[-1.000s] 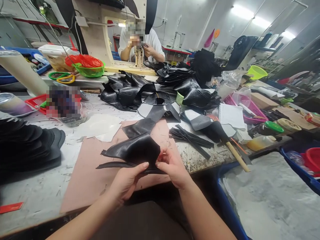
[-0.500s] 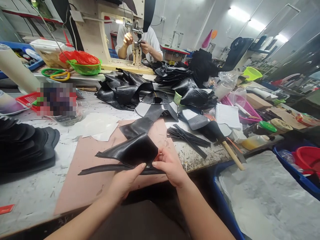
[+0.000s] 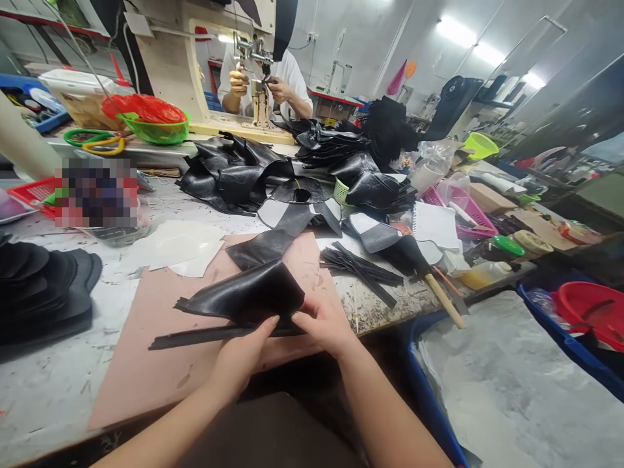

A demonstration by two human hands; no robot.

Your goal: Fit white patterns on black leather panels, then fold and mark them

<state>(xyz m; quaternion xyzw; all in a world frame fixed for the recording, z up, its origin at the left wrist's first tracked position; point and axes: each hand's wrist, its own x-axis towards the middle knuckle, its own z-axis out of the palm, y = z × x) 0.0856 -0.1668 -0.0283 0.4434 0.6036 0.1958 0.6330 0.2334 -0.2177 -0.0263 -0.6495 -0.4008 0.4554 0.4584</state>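
Note:
A glossy black leather piece (image 3: 248,289) is raised over the pink board (image 3: 131,364). Along its lower edge runs a long black zipper (image 3: 190,336), its free end pointing left. My left hand (image 3: 246,351) pinches the zipper against the leather edge, thumb on top. Close beside it, my right hand (image 3: 324,325) grips the leather's right corner and the zipper there; the fingers of both hands are partly hidden. Another black leather piece (image 3: 260,248) lies just behind.
Black strips (image 3: 361,268) and a wooden-handled tool (image 3: 443,299) lie to the right. Stacked black pieces (image 3: 43,292) stand at left, leather uppers (image 3: 234,172) behind. A co-worker's hands (image 3: 280,90) are at a sewing machine (image 3: 173,65). A blue bin (image 3: 424,383) borders the table.
The zipper's free end has turned over, so its teeth no longer show. Both hands keep their hold close together. The view has shifted slightly to the right.

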